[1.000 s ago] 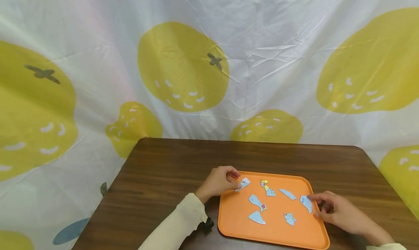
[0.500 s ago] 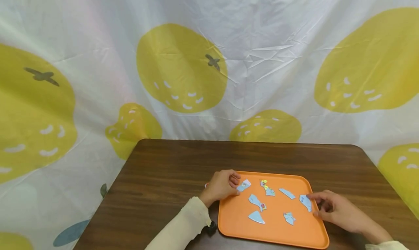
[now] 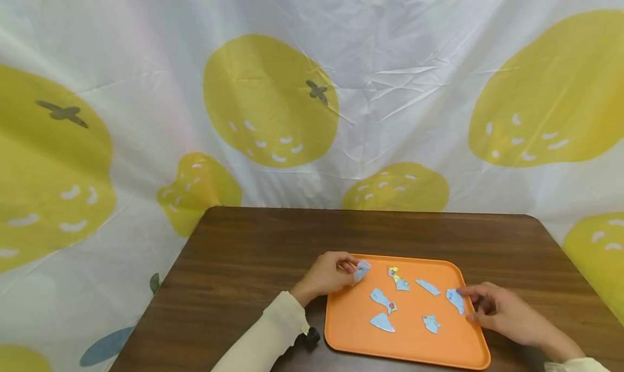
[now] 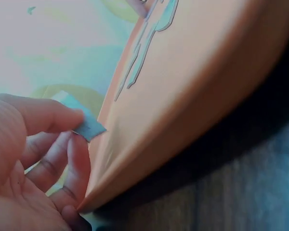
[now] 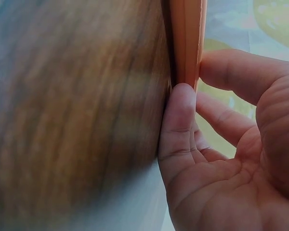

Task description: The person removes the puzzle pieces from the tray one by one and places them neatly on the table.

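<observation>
My left hand point(image 3: 327, 273) pinches a flat, light-blue printed piece point(image 3: 362, 271) between thumb and fingertips at the far left corner of an orange tray point(image 3: 409, 346). In the left wrist view this piece point(image 4: 86, 118) is tilted up, clear of the tray floor. My right hand point(image 3: 509, 313) grips the tray's right rim, fingers on both sides of it in the right wrist view. Just inside that rim, by the fingertips, lies another light-blue piece point(image 3: 455, 301). A piece with yellow print point(image 3: 398, 280) lies toward the tray's far side.
More flat pieces lie apart on the tray: a narrow strip point(image 3: 428, 287), one with a red mark point(image 3: 383, 300), a triangular one point(image 3: 382, 322) and a small jagged one point(image 3: 431, 324). The dark wooden table point(image 3: 273, 236) ends at a lemon-print curtain point(image 3: 380, 117).
My left hand drew back slightly from the far-left piece, then took hold of it and lifted it, tilting it up. The right hand stays at the tray's rim.
</observation>
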The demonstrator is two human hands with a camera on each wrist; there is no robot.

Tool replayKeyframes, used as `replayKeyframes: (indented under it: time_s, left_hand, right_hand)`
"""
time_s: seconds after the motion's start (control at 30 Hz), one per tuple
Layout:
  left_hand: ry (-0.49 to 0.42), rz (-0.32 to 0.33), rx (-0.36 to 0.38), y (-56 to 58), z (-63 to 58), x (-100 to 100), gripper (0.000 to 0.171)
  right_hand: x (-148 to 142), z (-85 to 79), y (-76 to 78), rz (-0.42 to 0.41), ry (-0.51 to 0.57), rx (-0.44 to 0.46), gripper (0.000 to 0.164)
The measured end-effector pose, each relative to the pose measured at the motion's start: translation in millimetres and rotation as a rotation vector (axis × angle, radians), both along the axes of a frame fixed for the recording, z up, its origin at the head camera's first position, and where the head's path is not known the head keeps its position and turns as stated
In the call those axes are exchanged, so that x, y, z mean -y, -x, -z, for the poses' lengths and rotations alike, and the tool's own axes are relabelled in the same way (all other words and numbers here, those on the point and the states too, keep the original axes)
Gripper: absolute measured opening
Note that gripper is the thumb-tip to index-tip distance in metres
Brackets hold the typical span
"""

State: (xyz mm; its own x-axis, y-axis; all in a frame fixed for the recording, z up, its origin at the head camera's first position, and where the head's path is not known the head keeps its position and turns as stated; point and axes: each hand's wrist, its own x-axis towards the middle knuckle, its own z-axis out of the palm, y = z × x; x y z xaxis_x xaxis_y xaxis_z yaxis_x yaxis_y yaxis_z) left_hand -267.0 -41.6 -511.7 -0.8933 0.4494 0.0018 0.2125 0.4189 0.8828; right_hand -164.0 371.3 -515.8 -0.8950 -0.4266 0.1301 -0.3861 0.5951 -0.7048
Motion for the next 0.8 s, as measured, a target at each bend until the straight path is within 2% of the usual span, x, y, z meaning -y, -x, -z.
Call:
replayKeyframes:
  time_s: [0.2,0.33,0.5,0.8]
  left_hand:
    - [-0.066,-0.018,0.027,-2.6,-1.0,7,0.028]
    - [-0.109,-0.018,0.029,-4.3,-5.2,13,0.042]
    - [-0.172,0.017,0.017,-5.5,-12.3,22,0.059]
    - [-0.179,0.021,0.018,-5.0,-20.2,43,0.06]
  right_hand:
    - [-1,2.0,-0.1,0.002,0.009,0.003,0.041]
    - [0,-0.1,1.0,0.004,0.002,-0.003,0.042]
    - [1,-3.8,0.9,0.023,-0.03,-0.007,0.042]
    - [2,-3.6,0.6,0.039,-0.058,-0.009,0.044]
